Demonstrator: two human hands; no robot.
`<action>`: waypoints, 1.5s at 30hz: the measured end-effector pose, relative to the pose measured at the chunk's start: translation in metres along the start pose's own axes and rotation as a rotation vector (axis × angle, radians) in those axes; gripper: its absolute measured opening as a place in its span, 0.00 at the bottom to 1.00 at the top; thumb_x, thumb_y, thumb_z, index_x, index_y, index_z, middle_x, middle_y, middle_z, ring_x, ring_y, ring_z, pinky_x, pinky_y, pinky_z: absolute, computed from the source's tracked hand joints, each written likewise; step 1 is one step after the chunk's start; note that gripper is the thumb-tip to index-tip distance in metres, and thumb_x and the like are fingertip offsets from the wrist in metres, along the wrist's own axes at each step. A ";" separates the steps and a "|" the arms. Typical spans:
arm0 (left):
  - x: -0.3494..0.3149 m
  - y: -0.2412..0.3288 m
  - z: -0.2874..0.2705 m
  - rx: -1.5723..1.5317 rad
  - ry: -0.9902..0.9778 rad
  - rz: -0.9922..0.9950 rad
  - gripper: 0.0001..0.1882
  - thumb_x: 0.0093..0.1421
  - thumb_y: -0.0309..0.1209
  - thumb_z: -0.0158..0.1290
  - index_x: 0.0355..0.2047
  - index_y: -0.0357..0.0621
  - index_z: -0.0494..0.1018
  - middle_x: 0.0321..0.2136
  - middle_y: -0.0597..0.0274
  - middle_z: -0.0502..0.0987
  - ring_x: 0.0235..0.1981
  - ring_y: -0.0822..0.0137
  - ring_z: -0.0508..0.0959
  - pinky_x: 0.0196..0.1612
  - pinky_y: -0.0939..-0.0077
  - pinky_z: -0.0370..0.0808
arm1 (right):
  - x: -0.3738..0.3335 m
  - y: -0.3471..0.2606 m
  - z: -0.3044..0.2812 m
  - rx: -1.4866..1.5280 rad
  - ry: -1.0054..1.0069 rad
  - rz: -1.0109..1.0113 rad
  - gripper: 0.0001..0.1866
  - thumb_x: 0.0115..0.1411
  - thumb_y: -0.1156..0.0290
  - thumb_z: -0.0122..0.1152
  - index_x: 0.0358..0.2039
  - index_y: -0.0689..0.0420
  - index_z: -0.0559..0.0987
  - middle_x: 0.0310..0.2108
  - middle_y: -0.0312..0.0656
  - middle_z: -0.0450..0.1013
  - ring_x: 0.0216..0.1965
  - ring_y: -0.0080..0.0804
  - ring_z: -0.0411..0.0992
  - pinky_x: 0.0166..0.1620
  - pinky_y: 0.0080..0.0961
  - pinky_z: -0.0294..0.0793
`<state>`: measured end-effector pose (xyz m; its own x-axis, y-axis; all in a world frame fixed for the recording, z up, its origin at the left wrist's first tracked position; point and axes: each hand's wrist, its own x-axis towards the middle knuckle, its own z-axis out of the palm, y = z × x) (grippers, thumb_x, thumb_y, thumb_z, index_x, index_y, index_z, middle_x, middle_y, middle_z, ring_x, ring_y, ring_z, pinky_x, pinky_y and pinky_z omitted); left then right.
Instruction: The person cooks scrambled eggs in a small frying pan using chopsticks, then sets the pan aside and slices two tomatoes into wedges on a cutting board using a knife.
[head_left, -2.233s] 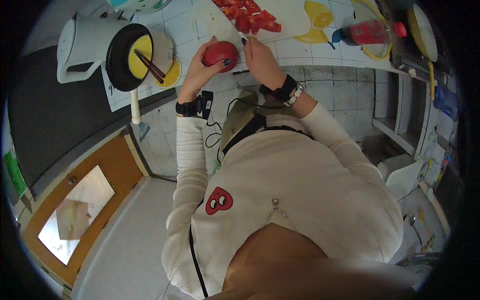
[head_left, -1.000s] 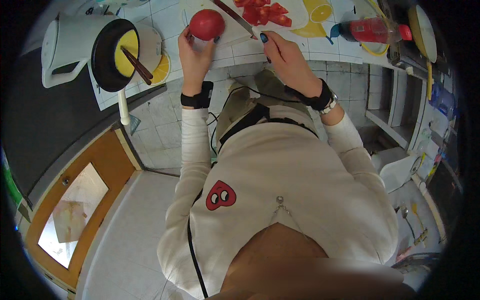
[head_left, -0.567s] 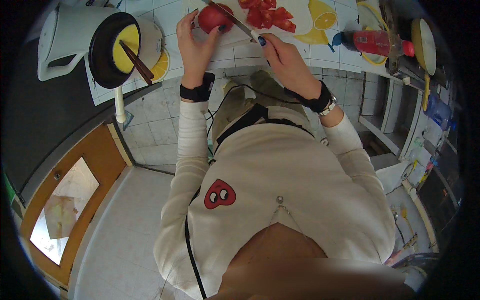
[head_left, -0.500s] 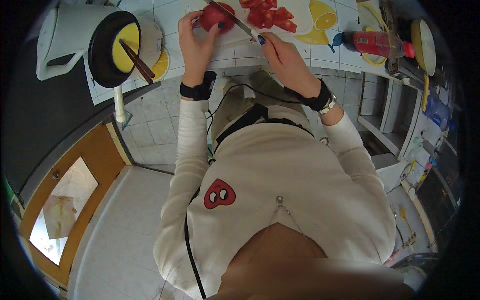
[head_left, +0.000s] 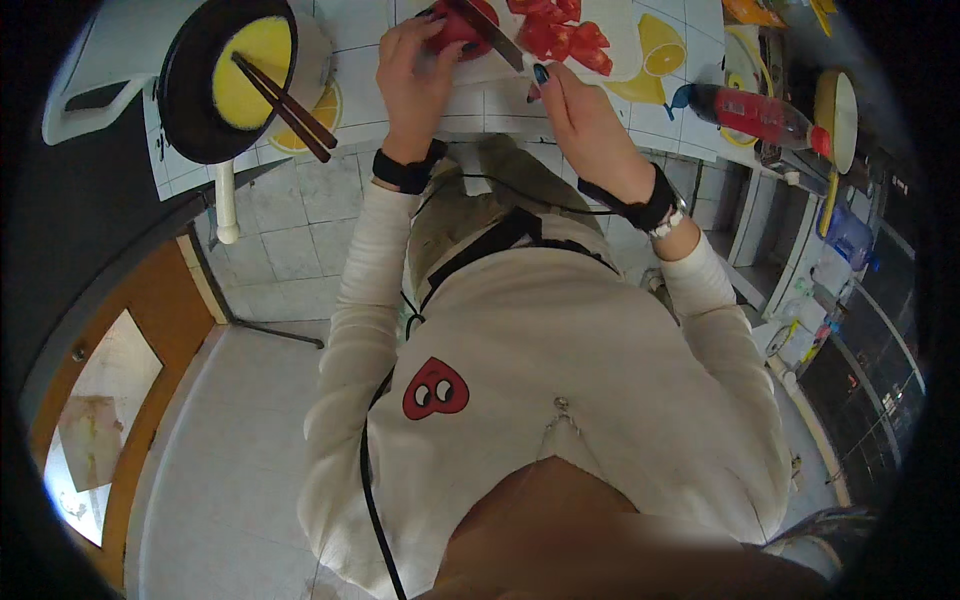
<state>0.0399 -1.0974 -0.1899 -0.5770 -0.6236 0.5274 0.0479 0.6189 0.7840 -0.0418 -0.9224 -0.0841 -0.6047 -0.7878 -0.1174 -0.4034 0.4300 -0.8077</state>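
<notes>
Tomato (head_left: 458, 22) now pinned on board by left hand (head_left: 412, 70), knife (head_left: 490, 35) cutting in.

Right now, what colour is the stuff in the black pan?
Yellow. The black pan holds something yellow, with dark chopsticks across it; the head view shows it.

A plastic bottle (head_left: 752, 112) with red drink lies on its side on the desk (head_left: 700, 60), at the right. It has a blue cap. A blue pack (head_left: 848, 232) stands lower down at the right, too blurry to tell more.
</notes>
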 end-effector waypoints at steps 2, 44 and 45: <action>-0.001 -0.001 0.000 -0.032 0.026 0.021 0.18 0.46 0.25 0.65 0.39 0.44 0.77 0.41 0.59 0.77 0.44 0.57 0.75 0.47 0.68 0.73 | 0.010 -0.005 0.004 -0.053 -0.004 -0.113 0.12 0.68 0.69 0.43 0.40 0.68 0.69 0.22 0.61 0.71 0.25 0.62 0.70 0.28 0.48 0.66; -0.006 0.001 -0.007 -0.127 -0.205 -0.173 0.37 0.46 0.28 0.67 0.55 0.39 0.62 0.55 0.47 0.68 0.52 0.49 0.72 0.54 0.63 0.71 | -0.004 0.059 0.032 -0.026 -0.030 -0.012 0.15 0.69 0.65 0.40 0.33 0.64 0.68 0.23 0.58 0.70 0.28 0.60 0.70 0.30 0.44 0.67; -0.006 0.003 -0.007 -0.136 -0.140 -0.176 0.38 0.46 0.28 0.67 0.56 0.39 0.61 0.54 0.47 0.68 0.53 0.50 0.72 0.54 0.63 0.71 | -0.003 0.056 0.029 0.020 -0.042 0.026 0.14 0.69 0.66 0.40 0.32 0.64 0.68 0.22 0.58 0.69 0.26 0.59 0.69 0.30 0.43 0.67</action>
<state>0.0494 -1.0953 -0.1879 -0.6931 -0.6376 0.3362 0.0410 0.4308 0.9015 -0.0424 -0.9090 -0.1460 -0.5853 -0.7945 -0.1618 -0.3738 0.4415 -0.8157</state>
